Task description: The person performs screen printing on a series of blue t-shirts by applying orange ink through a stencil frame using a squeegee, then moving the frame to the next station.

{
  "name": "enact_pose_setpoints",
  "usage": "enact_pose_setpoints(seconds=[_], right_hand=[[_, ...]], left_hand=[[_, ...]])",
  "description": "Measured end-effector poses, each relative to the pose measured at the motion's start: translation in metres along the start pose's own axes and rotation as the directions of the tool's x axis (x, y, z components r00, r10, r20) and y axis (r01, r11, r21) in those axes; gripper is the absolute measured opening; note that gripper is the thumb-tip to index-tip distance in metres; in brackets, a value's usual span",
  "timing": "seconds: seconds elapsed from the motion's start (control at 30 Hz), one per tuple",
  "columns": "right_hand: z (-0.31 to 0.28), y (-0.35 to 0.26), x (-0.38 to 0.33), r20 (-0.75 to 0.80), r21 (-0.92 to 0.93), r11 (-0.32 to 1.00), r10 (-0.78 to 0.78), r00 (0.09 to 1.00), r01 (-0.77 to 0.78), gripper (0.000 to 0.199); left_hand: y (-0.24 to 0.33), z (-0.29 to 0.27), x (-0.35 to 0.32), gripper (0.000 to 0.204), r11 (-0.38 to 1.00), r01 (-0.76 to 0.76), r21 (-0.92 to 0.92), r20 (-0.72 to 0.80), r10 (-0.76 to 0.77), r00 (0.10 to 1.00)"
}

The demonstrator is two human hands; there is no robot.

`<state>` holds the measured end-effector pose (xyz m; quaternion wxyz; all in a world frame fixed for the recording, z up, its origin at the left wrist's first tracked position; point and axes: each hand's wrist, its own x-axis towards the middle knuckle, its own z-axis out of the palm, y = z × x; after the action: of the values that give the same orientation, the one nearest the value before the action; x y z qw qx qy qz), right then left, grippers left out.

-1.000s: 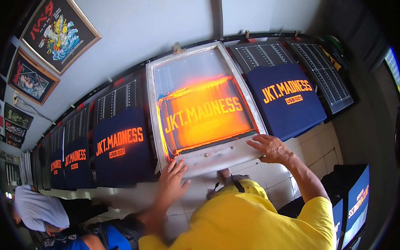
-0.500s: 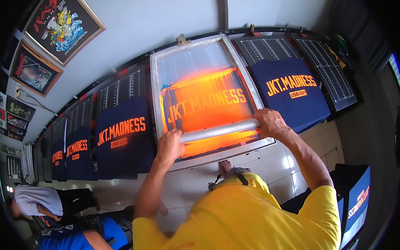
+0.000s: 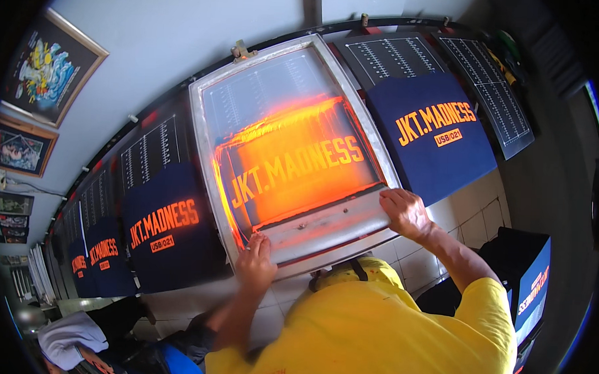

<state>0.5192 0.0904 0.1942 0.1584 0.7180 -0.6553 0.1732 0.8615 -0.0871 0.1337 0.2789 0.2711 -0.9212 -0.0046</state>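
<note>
A metal-framed printing screen (image 3: 207, 141) lies over one of the boards in front of me. Bright orange ink (image 3: 306, 182) covers much of its mesh, with block lettering showing through. Across the near end of the mesh lies a wide metal squeegee (image 3: 326, 223), tilted so that its broad flat side faces up. My left hand (image 3: 256, 259) is closed on the squeegee's left end, beside the frame's near left part. At the opposite end my right hand (image 3: 404, 213) grips it, fingers bent over the top. Its lower blade edge is hidden.
Right of the screen, a navy shirt (image 3: 433, 135) with an orange print covers a board; a bare gridded board (image 3: 491, 91) stands beyond. More printed navy shirts (image 3: 163, 225) line the left. Two people sit at lower left, one with a white garment (image 3: 73, 341). Dark stacked racks (image 3: 517, 277) stand at right.
Both hands have drawn the squeegee toward me to the screen's near end and tipped it, so its flat side now shows. The view has shifted slightly.
</note>
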Motion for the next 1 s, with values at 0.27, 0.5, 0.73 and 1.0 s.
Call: enact_pose_setpoints(seconds=[0.27,0.5,0.73,1.0], right_hand=[[0.032,0.076,0.104,-0.004,-0.02,0.996,-0.09,0.996,0.09,0.019],[0.046,0.119,0.185,0.151,-0.086,0.996,-0.012,0.988,0.025,0.009],[0.034,0.109,0.215,0.326,-0.155,0.986,0.112,0.939,-0.063,0.014],[0.01,0.028,0.102,0.04,0.009,0.998,-0.055,0.998,0.055,0.012]], left_hand=[[-0.051,0.025,0.092,0.027,0.995,0.073,0.07,0.01,-0.074,0.997],[-0.092,0.029,0.162,0.023,0.994,0.109,0.026,0.068,-0.11,0.992],[-0.111,0.006,0.185,0.02,0.982,0.186,-0.021,0.162,-0.18,0.97],[-0.053,-0.044,0.064,0.022,0.98,0.189,-0.066,0.107,-0.181,0.978]])
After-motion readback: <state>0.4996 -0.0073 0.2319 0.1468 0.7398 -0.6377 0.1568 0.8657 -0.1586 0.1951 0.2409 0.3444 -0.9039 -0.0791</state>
